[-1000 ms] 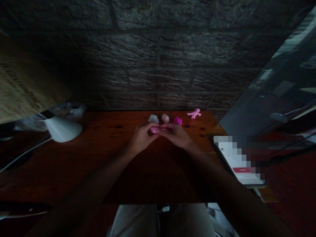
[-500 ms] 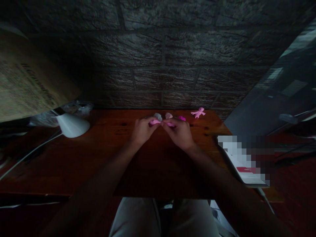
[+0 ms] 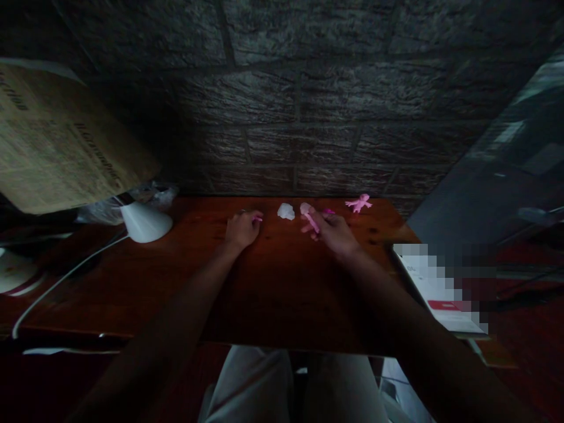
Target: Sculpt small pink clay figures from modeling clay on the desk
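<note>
My left hand (image 3: pixel 241 229) rests low over the wooden table, its fingers curled round a bit of pink modelling clay (image 3: pixel 258 218) of which only the end shows. To the right, my right hand (image 3: pixel 338 232) pinches a longer strip of pink modelling clay (image 3: pixel 312 222) between thumb and fingers. Between the hands lies a white lump (image 3: pixel 286 211). A pale pink lump (image 3: pixel 305 208) sits just behind the held strip, and a magenta lump (image 3: pixel 328 211) is partly hidden by my right hand. Farther right stands a small pink figure (image 3: pixel 360 203) with outstretched limbs.
A white lamp-like cone (image 3: pixel 145 222) with a cable stands on the left of the table (image 3: pixel 273 294), beneath a printed paper shade (image 3: pixel 74 141). Clear plastic (image 3: pixel 156 194) lies behind it. A tablet-like screen (image 3: pixel 445 294) sits at the right edge. A brick wall (image 3: pixel 343 94) closes the back.
My hands have moved apart, left hand leftward and right hand slightly rightward. The pink clay they held together is now in two separate pieces. The white lump is uncovered.
</note>
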A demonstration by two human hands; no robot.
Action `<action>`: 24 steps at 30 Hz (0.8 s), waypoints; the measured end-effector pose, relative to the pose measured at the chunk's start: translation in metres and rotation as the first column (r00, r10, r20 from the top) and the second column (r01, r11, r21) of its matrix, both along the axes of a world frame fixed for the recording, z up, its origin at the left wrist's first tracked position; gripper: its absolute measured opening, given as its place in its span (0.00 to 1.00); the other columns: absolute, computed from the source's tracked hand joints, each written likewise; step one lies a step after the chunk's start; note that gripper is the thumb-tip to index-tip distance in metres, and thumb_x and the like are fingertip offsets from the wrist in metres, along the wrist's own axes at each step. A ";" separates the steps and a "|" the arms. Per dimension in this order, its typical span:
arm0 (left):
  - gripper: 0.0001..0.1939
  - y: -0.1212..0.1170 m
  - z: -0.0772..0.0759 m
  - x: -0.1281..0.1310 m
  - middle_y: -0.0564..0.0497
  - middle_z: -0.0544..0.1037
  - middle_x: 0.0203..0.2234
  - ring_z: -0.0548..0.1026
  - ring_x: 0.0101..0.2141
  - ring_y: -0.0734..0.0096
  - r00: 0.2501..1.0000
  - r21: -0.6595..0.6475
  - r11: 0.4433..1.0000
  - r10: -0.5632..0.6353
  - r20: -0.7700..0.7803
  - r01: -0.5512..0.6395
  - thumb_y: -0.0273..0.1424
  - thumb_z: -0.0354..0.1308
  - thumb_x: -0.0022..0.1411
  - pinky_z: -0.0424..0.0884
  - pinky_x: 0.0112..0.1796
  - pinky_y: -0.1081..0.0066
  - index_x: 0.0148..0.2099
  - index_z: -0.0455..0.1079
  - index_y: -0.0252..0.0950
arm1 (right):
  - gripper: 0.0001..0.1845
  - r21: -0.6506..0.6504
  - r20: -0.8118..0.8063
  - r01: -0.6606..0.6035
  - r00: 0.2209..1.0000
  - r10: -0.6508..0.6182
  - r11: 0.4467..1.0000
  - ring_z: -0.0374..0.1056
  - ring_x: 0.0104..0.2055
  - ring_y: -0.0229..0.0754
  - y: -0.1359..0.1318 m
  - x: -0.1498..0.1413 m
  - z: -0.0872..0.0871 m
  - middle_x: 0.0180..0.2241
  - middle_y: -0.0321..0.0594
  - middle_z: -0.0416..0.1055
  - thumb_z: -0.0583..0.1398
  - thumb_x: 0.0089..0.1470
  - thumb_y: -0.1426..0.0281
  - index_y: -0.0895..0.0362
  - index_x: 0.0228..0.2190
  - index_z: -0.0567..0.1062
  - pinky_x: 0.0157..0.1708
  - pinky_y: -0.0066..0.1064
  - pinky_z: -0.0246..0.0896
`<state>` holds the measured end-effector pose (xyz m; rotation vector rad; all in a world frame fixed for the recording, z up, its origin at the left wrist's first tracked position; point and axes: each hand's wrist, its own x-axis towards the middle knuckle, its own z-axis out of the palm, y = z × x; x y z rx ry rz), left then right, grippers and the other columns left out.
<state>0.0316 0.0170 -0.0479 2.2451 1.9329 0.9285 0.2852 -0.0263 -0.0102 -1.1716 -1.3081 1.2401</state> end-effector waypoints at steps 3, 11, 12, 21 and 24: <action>0.15 -0.008 0.006 0.010 0.43 0.83 0.45 0.78 0.51 0.44 1.000 -0.020 1.000 -0.022 0.001 0.022 0.23 0.59 0.56 0.71 0.53 0.43 0.44 0.79 0.42 | 0.26 -0.068 -0.029 -0.091 0.996 0.089 0.994 0.67 0.22 0.34 -0.001 -0.004 -0.003 0.28 0.44 0.81 0.62 0.61 0.47 0.58 0.33 0.81 0.23 0.26 0.62; 0.19 -0.046 0.031 0.059 0.43 0.81 0.50 0.79 0.50 0.60 0.781 0.242 0.799 -0.596 0.186 0.551 0.35 0.65 0.65 0.74 0.54 0.59 0.57 0.73 0.38 | 0.22 -0.101 -0.158 -0.202 0.970 0.184 0.974 0.75 0.30 0.40 0.004 -0.010 -0.020 0.34 0.46 0.81 0.61 0.62 0.49 0.56 0.39 0.79 0.29 0.29 0.72; 0.21 -0.048 0.029 0.063 0.42 0.80 0.52 0.79 0.52 0.59 0.763 0.254 0.780 -0.620 0.182 0.573 0.36 0.67 0.63 0.73 0.55 0.59 0.58 0.73 0.38 | 0.22 -0.086 -0.175 -0.217 0.964 0.199 0.973 0.76 0.32 0.41 0.004 -0.011 -0.022 0.35 0.46 0.81 0.61 0.62 0.49 0.55 0.40 0.79 0.30 0.30 0.73; 0.24 -0.044 0.017 0.061 0.43 0.82 0.50 0.81 0.49 0.62 0.710 0.175 0.813 -0.574 0.408 0.556 0.34 0.70 0.61 0.78 0.51 0.62 0.58 0.73 0.37 | 0.16 -0.144 -0.279 -0.284 0.931 0.236 0.948 0.77 0.37 0.41 0.001 -0.008 -0.015 0.40 0.46 0.81 0.65 0.62 0.55 0.55 0.40 0.80 0.37 0.32 0.76; 0.25 -0.045 0.020 0.061 0.44 0.81 0.53 0.80 0.51 0.61 0.685 0.172 0.813 -0.565 0.459 0.556 0.32 0.71 0.59 0.77 0.52 0.61 0.58 0.74 0.38 | 0.11 -0.135 -0.278 -0.297 0.927 0.252 0.945 0.76 0.35 0.38 -0.001 -0.006 -0.013 0.41 0.42 0.81 0.66 0.61 0.60 0.53 0.39 0.83 0.35 0.29 0.75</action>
